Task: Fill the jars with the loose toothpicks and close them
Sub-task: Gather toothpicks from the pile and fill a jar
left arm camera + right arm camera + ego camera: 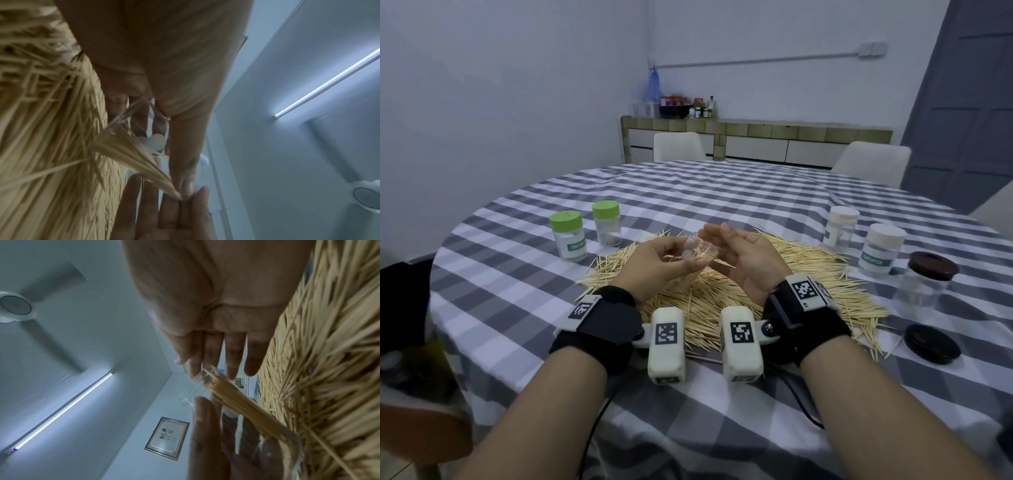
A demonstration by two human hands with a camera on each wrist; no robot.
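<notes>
My left hand [671,265] grips a small clear jar [703,250], tilted on its side above the pile of loose toothpicks [774,294]. A bundle of toothpicks [131,155] lies inside the jar. My right hand [739,250] is held flat beside the jar's mouth, its straight fingers [232,353] against the ends of the bundle [236,402]. In the left wrist view my left thumb [185,162] runs along the jar and meets the right hand's fingers [170,216] at the bundle's tip.
Two green-lidded jars [566,236] [606,222] stand to the left of the pile. Two white-lidded jars [840,226] [881,250] and a brown-lidded jar [924,281] stand to the right. A loose dark lid [931,342] lies near the right edge of the checked tablecloth [688,192].
</notes>
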